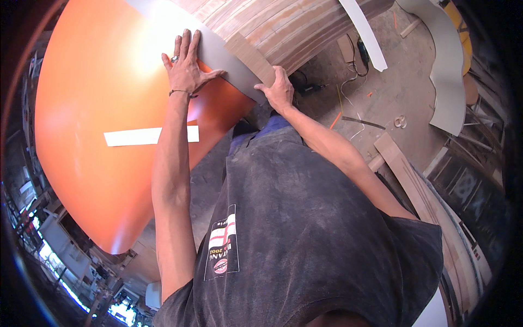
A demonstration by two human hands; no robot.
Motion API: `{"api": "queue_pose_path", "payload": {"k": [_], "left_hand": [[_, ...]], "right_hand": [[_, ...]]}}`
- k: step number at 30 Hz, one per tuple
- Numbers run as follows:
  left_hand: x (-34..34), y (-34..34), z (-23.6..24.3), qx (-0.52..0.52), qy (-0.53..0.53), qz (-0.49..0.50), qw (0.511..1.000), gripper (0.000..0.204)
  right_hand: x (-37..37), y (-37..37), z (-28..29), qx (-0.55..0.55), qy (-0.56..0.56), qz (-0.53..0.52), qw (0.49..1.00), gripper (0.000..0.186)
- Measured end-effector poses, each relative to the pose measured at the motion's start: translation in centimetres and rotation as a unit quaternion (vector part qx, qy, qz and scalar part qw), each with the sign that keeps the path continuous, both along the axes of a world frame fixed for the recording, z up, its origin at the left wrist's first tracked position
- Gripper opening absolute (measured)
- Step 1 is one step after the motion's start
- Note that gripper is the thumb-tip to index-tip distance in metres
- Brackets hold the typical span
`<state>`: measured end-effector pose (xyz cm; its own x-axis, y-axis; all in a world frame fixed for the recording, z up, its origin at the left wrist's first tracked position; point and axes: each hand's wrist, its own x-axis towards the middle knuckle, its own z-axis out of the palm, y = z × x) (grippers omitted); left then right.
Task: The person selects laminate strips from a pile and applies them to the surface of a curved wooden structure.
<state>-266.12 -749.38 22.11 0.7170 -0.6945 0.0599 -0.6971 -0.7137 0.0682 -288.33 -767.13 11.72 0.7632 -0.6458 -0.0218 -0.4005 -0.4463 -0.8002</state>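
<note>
In the head view, the left hand (188, 73) lies on the glossy orange sheet (92, 103), fingers fanned; beside the sheet's upper-right edge, the right hand (279, 91) grips a flat wooden strip (249, 56). The curved sheet might spring if that palm lifts; a loose grip could let the strip skid. Right of the sheet, floor (406, 73) offers room.

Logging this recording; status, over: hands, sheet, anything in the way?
Left hand spread on orange sheet. Right hand on wood strip's near end. White strip on sheet, partly behind left forearm; hands look unblocked.
</note>
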Motion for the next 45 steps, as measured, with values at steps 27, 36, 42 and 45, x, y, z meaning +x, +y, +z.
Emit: {"api": "queue_pose_path", "payload": {"k": [27,36,42,45], "left_hand": [[-5.3,-1.8,-1.4,0.004,0.036,0.05,0.998,0.158],[-6.2,-2.0,-1.8,0.01,0.044,0.062,0.997,0.16],[-6.2,-2.1,-2.0,-0.007,0.036,0.055,0.998,0.161],[-6.4,-1.9,-2.0,-0.009,0.039,0.057,0.998,0.161]], "right_hand": [[-0.2,4.0,-2.7,0.139,0.078,-0.182,0.97,0.083],[-0.3,5.1,-3.3,0.319,0.096,-0.225,0.916,0.09],[-1.2,4.4,-4.8,0.331,0.063,-0.187,0.923,0.098],[-1.3,4.2,-4.0,0.323,0.101,-0.173,0.925,0.096]]}}
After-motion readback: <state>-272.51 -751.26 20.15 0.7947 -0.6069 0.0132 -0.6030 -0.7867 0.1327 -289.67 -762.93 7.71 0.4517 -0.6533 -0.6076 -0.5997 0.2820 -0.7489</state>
